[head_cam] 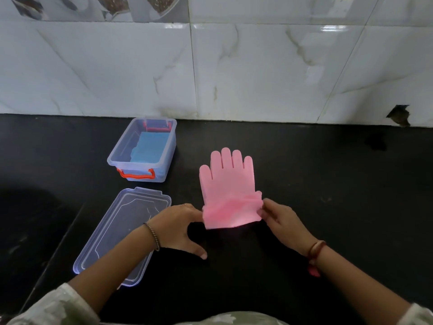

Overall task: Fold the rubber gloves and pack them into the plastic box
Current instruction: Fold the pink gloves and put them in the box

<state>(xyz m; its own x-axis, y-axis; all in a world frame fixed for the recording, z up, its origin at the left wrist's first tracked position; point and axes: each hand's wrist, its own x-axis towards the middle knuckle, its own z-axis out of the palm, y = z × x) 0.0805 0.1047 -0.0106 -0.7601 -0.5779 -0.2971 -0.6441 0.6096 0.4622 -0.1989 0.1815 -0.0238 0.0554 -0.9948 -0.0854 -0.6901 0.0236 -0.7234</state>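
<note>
A pink rubber glove (pixel 228 184) lies flat on the black counter (pixel 328 184), fingers pointing to the wall. Its cuff is partly folded up. My left hand (pixel 180 227) pinches the cuff's left corner and my right hand (pixel 282 221) pinches its right corner. To the left stands the clear plastic box (pixel 117 153) with orange handles, lid off. A folded blue glove (pixel 151 146) lies inside the box.
The box's clear lid (pixel 121 231) lies flat on the counter in front of the box, partly under my left forearm. A marble-tiled wall (pixel 234 66) rises behind the counter, with a chipped hole at the far right.
</note>
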